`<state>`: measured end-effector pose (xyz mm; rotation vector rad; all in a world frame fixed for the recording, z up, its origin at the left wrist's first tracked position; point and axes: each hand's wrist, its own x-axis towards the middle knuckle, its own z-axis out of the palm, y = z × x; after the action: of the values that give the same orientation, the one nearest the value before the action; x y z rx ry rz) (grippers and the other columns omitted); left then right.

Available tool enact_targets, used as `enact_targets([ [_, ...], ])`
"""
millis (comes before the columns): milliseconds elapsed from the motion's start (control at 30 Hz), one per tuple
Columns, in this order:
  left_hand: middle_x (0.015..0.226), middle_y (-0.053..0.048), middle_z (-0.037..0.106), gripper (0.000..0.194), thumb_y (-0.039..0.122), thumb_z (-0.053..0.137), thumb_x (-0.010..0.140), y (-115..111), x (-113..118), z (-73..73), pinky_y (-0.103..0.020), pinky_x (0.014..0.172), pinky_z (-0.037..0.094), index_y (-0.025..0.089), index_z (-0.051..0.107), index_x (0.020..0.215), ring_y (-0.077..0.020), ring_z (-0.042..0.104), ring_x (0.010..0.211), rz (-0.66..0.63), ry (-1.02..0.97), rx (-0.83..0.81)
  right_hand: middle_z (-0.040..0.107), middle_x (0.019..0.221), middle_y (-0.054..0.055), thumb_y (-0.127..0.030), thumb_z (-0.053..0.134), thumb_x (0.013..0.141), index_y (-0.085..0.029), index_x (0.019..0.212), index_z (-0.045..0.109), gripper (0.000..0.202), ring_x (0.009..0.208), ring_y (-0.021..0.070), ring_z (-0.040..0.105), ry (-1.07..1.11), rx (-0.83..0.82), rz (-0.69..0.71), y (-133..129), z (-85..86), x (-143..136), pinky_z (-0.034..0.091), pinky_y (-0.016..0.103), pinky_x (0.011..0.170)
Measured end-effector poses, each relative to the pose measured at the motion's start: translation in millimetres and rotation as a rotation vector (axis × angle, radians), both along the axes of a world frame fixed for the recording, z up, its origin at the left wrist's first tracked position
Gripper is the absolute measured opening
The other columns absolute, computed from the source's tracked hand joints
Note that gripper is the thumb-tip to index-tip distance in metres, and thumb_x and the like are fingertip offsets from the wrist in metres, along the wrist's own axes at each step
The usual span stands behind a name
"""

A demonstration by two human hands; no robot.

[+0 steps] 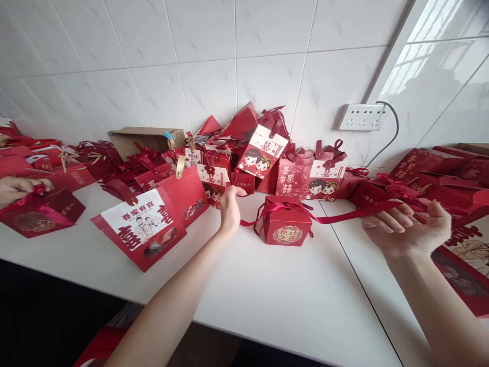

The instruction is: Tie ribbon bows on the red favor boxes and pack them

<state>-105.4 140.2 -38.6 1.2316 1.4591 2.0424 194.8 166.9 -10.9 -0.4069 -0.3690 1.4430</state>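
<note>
A small red gift box (pixel 288 228) with a gold round emblem stands upright on the white table. A dark red ribbon (pixel 340 218) crosses its top and stretches out to both sides. On the left, my left hand (pixel 230 210) is closed on one end of the ribbon, its fingertips partly hidden behind the hand. Over on the right, my right hand (pixel 410 227) grips the other end, palm turned up and fingers curled. Left of my forearm stands a larger red box (pixel 147 232) with a white printed front and a ribbon handle.
Many red boxes (pixel 263 150) are heaped against the tiled wall. A brown carton (pixel 147 140) sits behind them. At the far left another person's hand (pixel 23 189) holds the ribbon of a red box (pixel 46 211). A power socket (pixel 361 117) with a cable is on the wall.
</note>
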Motion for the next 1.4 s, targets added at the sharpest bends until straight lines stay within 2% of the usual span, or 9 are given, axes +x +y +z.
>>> enact_targets([
  [200,0.078,-0.005,0.065,0.035,0.036,0.031,0.081,1.8,1.2,-0.3,-0.03,0.081,0.042,0.019,0.055,0.063,-0.0181,0.059,0.085,-0.07,0.005,-0.06,0.019,0.032,-0.01,-0.036,0.044,0.052,-0.022,0.057,0.014,0.034,0.02,0.0034,0.016,0.002,0.094,-0.001,5.2,2.4,12.7,0.007,0.017,0.024],
  [400,0.065,-0.003,0.058,0.041,0.048,0.035,0.08,2.4,6.2,-2.8,-0.03,0.076,0.042,0.018,0.058,0.064,-0.0172,0.055,0.073,-0.277,0.084,-0.171,0.017,0.032,-0.009,-0.033,0.04,0.047,-0.022,0.056,0.015,0.029,0.024,0.0024,0.013,0.051,0.116,0.019,4.5,7.0,19.2,0.005,0.017,0.025],
  [533,0.064,0.0,0.052,0.036,0.049,0.043,0.078,-2.7,11.1,-1.2,-0.027,0.071,0.039,0.018,0.053,0.061,-0.0153,0.05,0.071,-0.368,0.164,-0.197,0.017,0.038,-0.008,-0.036,0.048,0.051,-0.02,0.051,0.025,0.027,0.031,0.002,0.012,-0.104,0.019,0.055,-3.2,5.4,7.3,0.01,0.019,0.03],
  [667,0.056,0.004,0.039,0.035,0.048,0.049,0.076,-7.0,13.5,0.7,-0.024,0.057,0.031,0.019,0.044,0.057,-0.0114,0.039,0.058,-0.441,0.225,-0.225,0.024,0.047,-0.006,-0.041,0.051,0.065,-0.018,0.051,0.044,0.028,0.036,0.0045,0.025,-0.332,0.064,0.114,-8.8,-0.1,-7.8,0.016,0.021,0.034],
  [767,0.053,0.006,0.032,0.037,0.047,0.051,0.076,-9.3,14.6,0.8,-0.024,0.052,0.026,0.019,0.04,0.056,-0.0095,0.031,0.052,-0.503,0.255,-0.245,0.035,0.053,-0.002,-0.043,0.052,0.067,-0.018,0.055,0.052,0.028,0.041,0.0079,0.036,-0.56,0.088,0.199,-7.7,-7.1,-21.6,0.021,0.022,0.034],
  [867,0.052,0.006,0.032,0.037,0.047,0.053,0.076,-10.8,15.5,0.7,-0.024,0.051,0.025,0.019,0.04,0.057,-0.0088,0.03,0.051,-0.541,0.272,-0.256,0.051,0.073,0.004,-0.046,0.057,0.066,-0.02,0.066,0.059,0.026,0.061,0.0148,0.051,-0.761,0.11,0.269,-6.6,-16.5,-36.1,0.03,0.021,0.035],
  [967,0.056,0.006,0.039,0.035,0.047,0.056,0.075,-10.8,16.0,0.3,-0.023,0.054,0.027,0.018,0.045,0.06,-0.0091,0.036,0.054,-0.551,0.276,-0.262,0.056,0.096,0.007,-0.048,0.062,0.069,-0.021,0.086,0.062,0.032,0.078,0.0189,0.056,-0.967,0.124,0.325,-9.5,-25.1,-47.2,0.038,0.022,0.041],
  [1100,0.062,0.005,0.045,0.032,0.046,0.058,0.075,-8.9,16.3,-1.8,-0.024,0.059,0.031,0.017,0.049,0.064,-0.0104,0.042,0.06,-0.54,0.263,-0.286,0.055,0.078,0.004,-0.052,0.059,0.076,-0.021,0.1,0.059,0.04,0.063,0.0137,0.052,-1.181,0.167,0.408,-15.9,-29.6,-54.3,0.036,0.021,0.041],
  [1400,0.059,0.006,0.041,0.034,0.048,0.057,0.075,-7.8,15.6,-1.3,-0.023,0.052,0.027,0.018,0.046,0.063,-0.0085,0.038,0.054,-0.604,0.232,-0.374,0.046,0.066,-0.001,-0.059,0.058,0.074,-0.017,0.074,0.054,0.042,0.054,0.0085,0.046,-1.226,0.183,0.442,-16.3,-31.7,-55.6,0.03,0.018,0.039],
])
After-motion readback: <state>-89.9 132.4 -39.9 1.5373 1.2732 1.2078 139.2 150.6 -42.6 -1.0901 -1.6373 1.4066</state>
